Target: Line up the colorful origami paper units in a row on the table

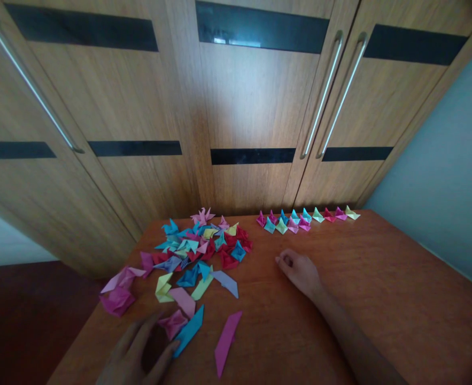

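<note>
My left hand is low at the left, its thumb and fingers apart around a pink folded paper piece. Its thumb tip rests at the lower end of a blue folded strip. Whether the fingers touch the pink piece is hard to tell. A magenta strip lies to the right of that. My right hand rests on the table with its fingers curled in, nothing visible in them. Beyond the left hand lie a pink strip, a yellow piece and a lavender strip.
A heap of colourful folded paper pieces covers the table's back left. Several small folded pieces stand in rows along the back edge. Magenta pieces sit near the left edge. A wooden wardrobe stands behind the table.
</note>
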Demonstrator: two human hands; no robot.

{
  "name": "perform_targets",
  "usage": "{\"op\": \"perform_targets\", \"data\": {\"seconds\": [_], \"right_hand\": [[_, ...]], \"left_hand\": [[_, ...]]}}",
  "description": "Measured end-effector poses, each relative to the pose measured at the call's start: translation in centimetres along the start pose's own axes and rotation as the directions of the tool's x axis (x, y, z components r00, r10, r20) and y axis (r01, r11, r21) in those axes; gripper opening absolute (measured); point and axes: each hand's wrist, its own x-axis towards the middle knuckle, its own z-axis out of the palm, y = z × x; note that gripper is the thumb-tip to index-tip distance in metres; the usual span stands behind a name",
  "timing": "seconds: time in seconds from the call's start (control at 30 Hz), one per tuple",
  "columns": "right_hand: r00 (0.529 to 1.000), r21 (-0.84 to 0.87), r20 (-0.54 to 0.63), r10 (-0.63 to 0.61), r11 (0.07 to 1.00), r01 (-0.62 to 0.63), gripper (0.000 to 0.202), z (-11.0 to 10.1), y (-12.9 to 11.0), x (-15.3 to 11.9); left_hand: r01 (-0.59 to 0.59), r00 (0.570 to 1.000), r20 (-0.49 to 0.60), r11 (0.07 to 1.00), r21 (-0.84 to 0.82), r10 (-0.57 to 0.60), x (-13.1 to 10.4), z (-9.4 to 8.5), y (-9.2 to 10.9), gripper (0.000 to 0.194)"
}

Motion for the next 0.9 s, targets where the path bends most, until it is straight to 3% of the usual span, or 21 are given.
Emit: {"op": "perform_targets", "data": {"seconds": [0.13, 0.27, 0.43, 0.7, 0.8, 0.9], "right_hand": [[0.986, 0.084, 0.081, -0.146, 0.987, 0.14, 0.021, 0.8, -1.8, -1.3], [0.987, 0.089, 0.057, -0.152, 0.985, 0.147, 0.023, 1.3, -1.8, -1.3], [0.984, 0.149, 0.03, -0.176, 0.974, 0.169, 0.023, 1.5, -1.0, -1.0], [0.978, 0.21, 0.029, -0.205, 0.958, 0.195, 0.02, 1.2, -1.0, -1.1], [0.978, 0.334, 0.045, -0.203, 0.926, 0.177, 0.022, 1.2, -0.9, -0.9], [0.981, 0.56, 0.049, -0.189, 0.818, 0.129, 0.024, 1.0, -0.8, -0.8]], "left_hand": [[-0.043, 0.998, 0.046, 0.999, 0.008, 0.043, 0.4, 0.4, 2.1, 0.038], [-0.032, 0.994, 0.109, 0.999, 0.036, 0.028, 1.1, 0.8, 4.6, 0.038], [-0.134, 0.978, 0.158, 0.99, -0.039, 0.138, 2.6, 1.0, 6.0, 0.03], [-0.283, 0.959, -0.07, 0.941, -0.187, 0.275, 3.5, 1.1, 4.4, 0.025], [-0.311, 0.946, -0.156, 0.929, -0.201, 0.283, 4.5, 0.2, 5.9, 0.023], [-0.347, 0.932, -0.2, 0.906, -0.242, 0.303, 6.3, -0.3, 9.4, 0.021]]}}
